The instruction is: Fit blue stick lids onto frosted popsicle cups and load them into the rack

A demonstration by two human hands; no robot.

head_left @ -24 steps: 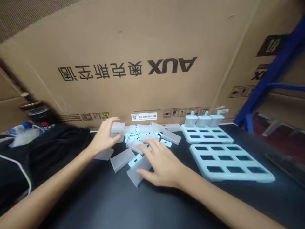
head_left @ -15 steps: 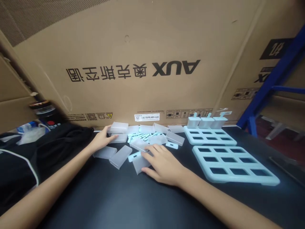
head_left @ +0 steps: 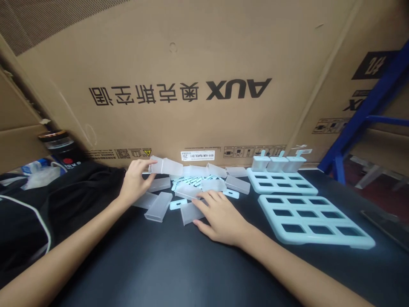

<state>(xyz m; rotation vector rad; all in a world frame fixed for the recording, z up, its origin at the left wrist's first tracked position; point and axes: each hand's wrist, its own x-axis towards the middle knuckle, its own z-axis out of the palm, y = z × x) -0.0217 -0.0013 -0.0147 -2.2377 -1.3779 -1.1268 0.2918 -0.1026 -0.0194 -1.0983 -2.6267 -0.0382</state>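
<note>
Pinching a small cloudy box [head_left: 156, 166], the left hand [head_left: 134, 179] has its fingers on top and its thumb below. The box tips a little, and one more cloudy box [head_left: 172, 166] sits right beside it. The right hand [head_left: 219, 216] is well apart from the left one. Its fingers and thumb spread around the end of a low cloudy box [head_left: 191, 213] on the black tabletop [head_left: 191, 273]. That end is hidden, so one cannot tell if the hand grips it or just touches it.

Between the hands and the wall of a big brown carton [head_left: 179, 51] lies a messy heap of cloudy boxes. Thin light blue bits [head_left: 188, 182] lie in the middle of the heap. A flat blue piece with a slot [head_left: 178, 204] is just beside the low box, and another flat blue piece [head_left: 231, 194] is on the far side of the right hand.

Over on the right lie two light blue trays with holes, a front tray [head_left: 319, 239] and a back tray [head_left: 284, 192]. Three cloudy boxes with blue tops [head_left: 277, 164] stand in the back tray's far row.
</note>
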